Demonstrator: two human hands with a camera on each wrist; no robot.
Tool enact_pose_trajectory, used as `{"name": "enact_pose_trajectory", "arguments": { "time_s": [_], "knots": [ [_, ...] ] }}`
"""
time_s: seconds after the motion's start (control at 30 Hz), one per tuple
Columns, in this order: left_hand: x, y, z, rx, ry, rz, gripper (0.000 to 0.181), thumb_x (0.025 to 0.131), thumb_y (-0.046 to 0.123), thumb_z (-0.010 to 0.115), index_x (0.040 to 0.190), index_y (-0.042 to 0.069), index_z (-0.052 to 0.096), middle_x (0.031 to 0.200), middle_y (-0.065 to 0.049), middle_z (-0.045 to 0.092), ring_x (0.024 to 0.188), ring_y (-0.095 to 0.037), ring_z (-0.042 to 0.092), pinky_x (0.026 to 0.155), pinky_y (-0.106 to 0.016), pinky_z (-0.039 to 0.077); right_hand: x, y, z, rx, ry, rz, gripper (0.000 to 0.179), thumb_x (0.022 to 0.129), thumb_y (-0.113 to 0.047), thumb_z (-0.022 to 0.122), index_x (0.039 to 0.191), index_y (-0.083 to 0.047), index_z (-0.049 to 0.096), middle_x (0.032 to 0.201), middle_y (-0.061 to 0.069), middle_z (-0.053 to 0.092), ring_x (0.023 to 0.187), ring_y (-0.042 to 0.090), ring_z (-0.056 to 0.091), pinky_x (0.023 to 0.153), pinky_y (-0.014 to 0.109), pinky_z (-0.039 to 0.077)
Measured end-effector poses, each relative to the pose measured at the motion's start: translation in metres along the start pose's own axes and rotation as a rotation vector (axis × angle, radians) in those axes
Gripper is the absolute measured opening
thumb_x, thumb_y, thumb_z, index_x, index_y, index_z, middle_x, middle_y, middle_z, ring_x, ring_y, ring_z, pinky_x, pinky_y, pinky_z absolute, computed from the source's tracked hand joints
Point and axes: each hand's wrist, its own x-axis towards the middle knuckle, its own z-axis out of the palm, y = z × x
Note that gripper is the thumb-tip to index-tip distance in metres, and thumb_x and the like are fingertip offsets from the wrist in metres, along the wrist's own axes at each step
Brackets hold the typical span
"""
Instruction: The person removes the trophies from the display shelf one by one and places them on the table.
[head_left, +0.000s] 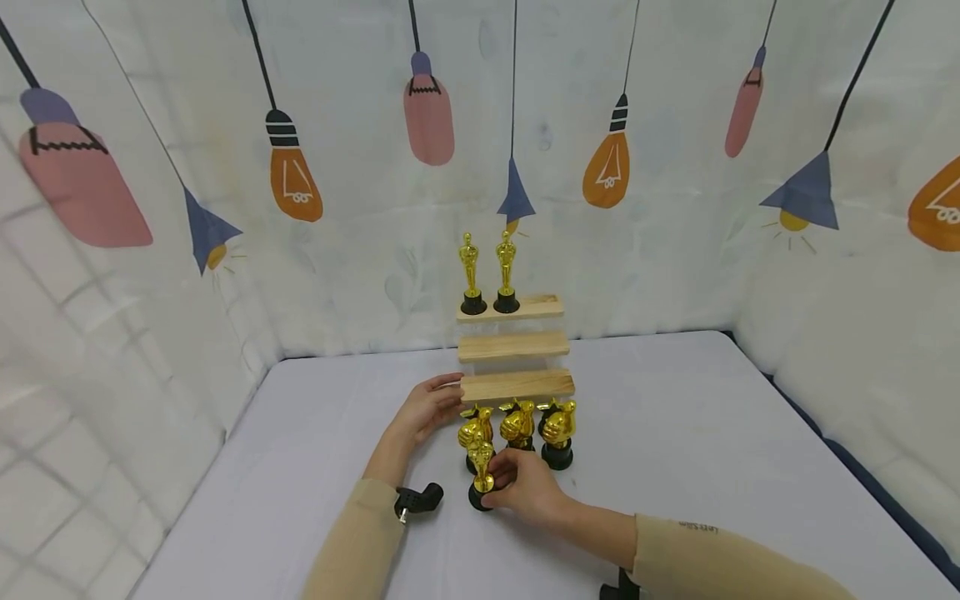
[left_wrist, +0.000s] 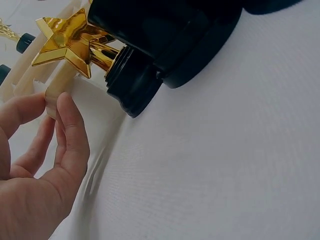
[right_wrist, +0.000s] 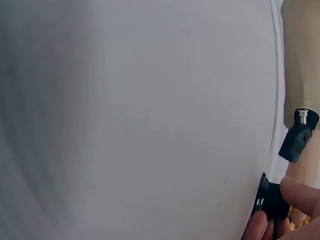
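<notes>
A three-step wooden display stand (head_left: 517, 385) stands on the table. My left hand (head_left: 431, 408) pinches the left end of its lowest step; in the left wrist view the thumb and fingers meet around the plank end (left_wrist: 52, 102). My right hand (head_left: 528, 487) holds a small gold trophy (head_left: 482, 465) low, close to the table. In the right wrist view, thumb and fingers grip its black base (right_wrist: 272, 200). Right behind it, several gold trophies with black bases (head_left: 557, 454) stand before the stand. One gold star top (left_wrist: 70, 45) shows in the left wrist view.
Two gold figure statuettes (head_left: 506, 267) stand on the top step, towards its left. A white cloth covers the table (head_left: 660, 433). Behind it hangs a curtain (head_left: 360, 275) printed with lamps. Black wrist mounts (head_left: 420, 498) sit on both forearms.
</notes>
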Motion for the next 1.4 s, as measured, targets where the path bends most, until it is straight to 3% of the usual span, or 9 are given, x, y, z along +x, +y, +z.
{"name": "enact_pose_trajectory", "arguments": {
  "time_s": [0.97, 1.4],
  "knots": [
    [-0.001, 0.001, 0.002, 0.018, 0.001, -0.005, 0.047, 0.100, 0.004, 0.065, 0.144, -0.004, 0.052, 0.130, -0.022, 0.060, 0.099, -0.020, 0.067, 0.085, -0.033, 0.059, -0.013, 0.002, -0.014, 0.029, -0.031, 0.019, 0.040, 0.072, 0.005, 0.089, 0.104, 0.000, 0.065, 0.094, 0.005, 0.063, 0.085, 0.021, 0.062, 0.073, 0.025, 0.054],
    [0.000, 0.004, 0.002, 0.018, 0.018, -0.016, 0.048, 0.098, 0.004, 0.067, 0.143, -0.002, 0.054, 0.130, -0.021, 0.060, 0.099, -0.022, 0.068, 0.084, -0.034, 0.059, -0.028, -0.020, -0.030, 0.041, -0.092, -0.029, 0.029, 0.076, 0.005, 0.085, 0.097, 0.001, 0.066, 0.089, 0.006, 0.064, 0.083, 0.020, 0.061, 0.069, 0.024, 0.053]
  ]
}}
